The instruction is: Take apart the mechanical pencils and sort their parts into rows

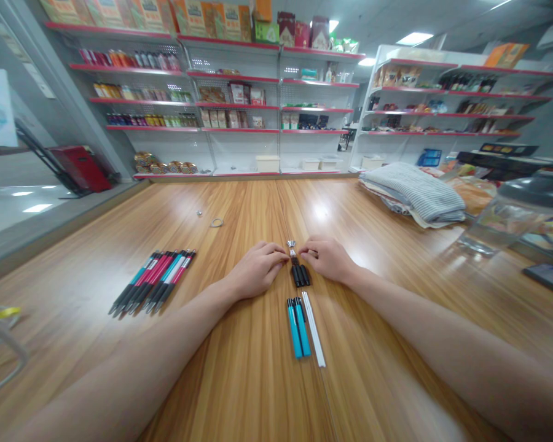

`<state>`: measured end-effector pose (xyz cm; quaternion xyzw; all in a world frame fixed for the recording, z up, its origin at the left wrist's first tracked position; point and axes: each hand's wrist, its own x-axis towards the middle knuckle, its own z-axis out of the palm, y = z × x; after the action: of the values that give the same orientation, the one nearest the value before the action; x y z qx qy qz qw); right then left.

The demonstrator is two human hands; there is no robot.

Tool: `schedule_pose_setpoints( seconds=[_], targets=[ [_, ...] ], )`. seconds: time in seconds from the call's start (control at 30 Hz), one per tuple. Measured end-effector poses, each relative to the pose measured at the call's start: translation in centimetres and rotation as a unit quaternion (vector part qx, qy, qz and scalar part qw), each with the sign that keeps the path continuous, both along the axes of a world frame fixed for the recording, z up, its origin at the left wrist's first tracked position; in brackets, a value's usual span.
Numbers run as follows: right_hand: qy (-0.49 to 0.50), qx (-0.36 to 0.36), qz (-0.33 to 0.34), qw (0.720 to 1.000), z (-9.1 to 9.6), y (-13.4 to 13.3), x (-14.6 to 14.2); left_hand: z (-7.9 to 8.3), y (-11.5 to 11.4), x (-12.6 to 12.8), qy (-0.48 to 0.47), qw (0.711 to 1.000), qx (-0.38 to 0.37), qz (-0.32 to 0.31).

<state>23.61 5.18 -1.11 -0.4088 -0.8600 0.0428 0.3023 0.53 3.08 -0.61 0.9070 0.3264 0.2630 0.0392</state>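
Observation:
My left hand (260, 270) rests on the wooden table (239, 380), its thumb and fingertips drawn together at the left side of a row of small pen parts. From the other side, my right hand (329, 259) has its fingers curled inward in a pinch. What either pinch holds, if anything, is hidden. Between the fingertips lie small white pieces (293, 253), with silvery pen tips (291, 244) just beyond. Black rubber grips (300, 275) lie nearer to me. Below them are two blue pen barrels (298, 328) and thin white refills (314, 330), side by side.
Several assembled pens (154, 281) in blue, red and white lie in a slanted row at left. A ring-shaped loop (217, 223) sits farther back. Folded cloths (412, 193) and a clear water jug (502, 215) stand at right. Stocked shelves (233, 107) rise behind the table.

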Motion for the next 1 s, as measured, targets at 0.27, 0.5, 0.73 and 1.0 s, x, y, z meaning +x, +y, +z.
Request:
schedule_pose_setpoints(
  seconds=[0.27,0.5,0.73,1.0],
  targets=[
    [0.0,-0.003,-0.006,1.0,0.12,-0.06,-0.02,-0.01,-0.12,0.06,0.002,1.0,-0.002,0.004],
    [0.002,-0.004,-0.001,1.0,0.15,-0.07,-0.02,-0.13,-0.06,0.01,0.013,1.0,-0.002,0.004],
    [0.004,-0.003,0.003,1.0,0.01,0.2,-0.05,-0.14,-0.12,0.05,0.03,0.999,0.01,0.008],
    [0.014,-0.006,-0.005,1.0,-0.01,-0.05,0.03,0.15,-0.34,0.17,0.017,1.0,-0.003,0.015]
  ],
)
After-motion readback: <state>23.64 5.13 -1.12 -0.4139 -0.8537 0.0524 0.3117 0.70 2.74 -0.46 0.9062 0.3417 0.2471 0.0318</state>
